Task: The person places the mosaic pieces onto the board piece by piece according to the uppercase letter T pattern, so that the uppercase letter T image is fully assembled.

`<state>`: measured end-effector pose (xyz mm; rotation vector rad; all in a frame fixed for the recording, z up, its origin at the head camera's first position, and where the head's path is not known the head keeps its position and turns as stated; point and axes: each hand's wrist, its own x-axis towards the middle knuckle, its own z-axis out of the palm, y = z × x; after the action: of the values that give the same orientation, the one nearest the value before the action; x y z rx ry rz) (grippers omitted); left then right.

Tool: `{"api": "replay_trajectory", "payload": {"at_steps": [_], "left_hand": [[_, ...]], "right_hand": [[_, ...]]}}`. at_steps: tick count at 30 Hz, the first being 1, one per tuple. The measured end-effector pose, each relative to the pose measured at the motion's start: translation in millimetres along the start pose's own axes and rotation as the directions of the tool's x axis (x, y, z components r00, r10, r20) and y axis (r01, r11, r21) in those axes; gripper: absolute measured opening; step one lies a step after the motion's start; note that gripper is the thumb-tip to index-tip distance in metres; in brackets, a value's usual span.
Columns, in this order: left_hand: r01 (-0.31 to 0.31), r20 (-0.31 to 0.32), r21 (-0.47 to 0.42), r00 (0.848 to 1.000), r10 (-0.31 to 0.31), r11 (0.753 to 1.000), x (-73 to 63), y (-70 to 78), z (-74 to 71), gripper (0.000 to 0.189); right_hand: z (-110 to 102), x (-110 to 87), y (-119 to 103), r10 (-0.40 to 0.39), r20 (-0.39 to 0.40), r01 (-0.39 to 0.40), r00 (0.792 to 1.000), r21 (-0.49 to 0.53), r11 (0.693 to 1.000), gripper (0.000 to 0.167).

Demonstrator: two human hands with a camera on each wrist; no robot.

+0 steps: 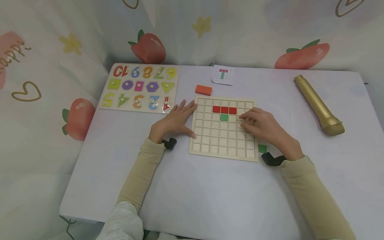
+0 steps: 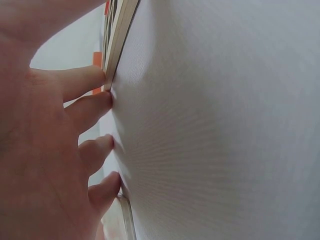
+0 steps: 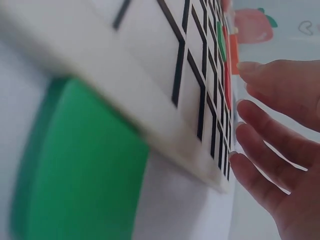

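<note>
A grid board lies on the table, three red squares towards its twelve o'clock, a green square at the middle one's six. The left hand, fingers spread, touches its nine-o'clock edge; the right hand, thumb and fingers parted, is over three. Outside, a green tile lies at four, an orange block at eleven.

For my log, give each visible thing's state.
Grid board: flat, partly filled
Left hand: spread, touching the board
Right hand: fingers bent, nothing visibly held
Red squares: three, in cells
Green square: in a cell
Loose green piece: beside the board
Orange block: lying flat
Pattern card: face up
Number puzzle: face up
Gold microphone: lying down
</note>
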<state>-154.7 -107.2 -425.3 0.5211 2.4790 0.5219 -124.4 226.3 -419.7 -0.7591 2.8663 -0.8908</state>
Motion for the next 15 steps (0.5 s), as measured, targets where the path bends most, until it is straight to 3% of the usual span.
{"api": "replay_trajectory", "payload": {"at_steps": [5,15], "left_hand": [[0.002,-0.001,-0.001,1.0,-0.002,1.0,-0.6,-0.2,-0.8,0.123],[-0.002,0.003,0.001,1.0,0.002,1.0,-2.0,0.1,-1.0,0.122]], "right_hand": [[-4.4,-17.4,4.6,-0.014,-0.054,0.013,0.998,-0.004,1.0,0.025],[-11.3,-60.7,12.4,0.02,-0.073,-0.021,0.997,-0.014,1.0,0.028]]}}
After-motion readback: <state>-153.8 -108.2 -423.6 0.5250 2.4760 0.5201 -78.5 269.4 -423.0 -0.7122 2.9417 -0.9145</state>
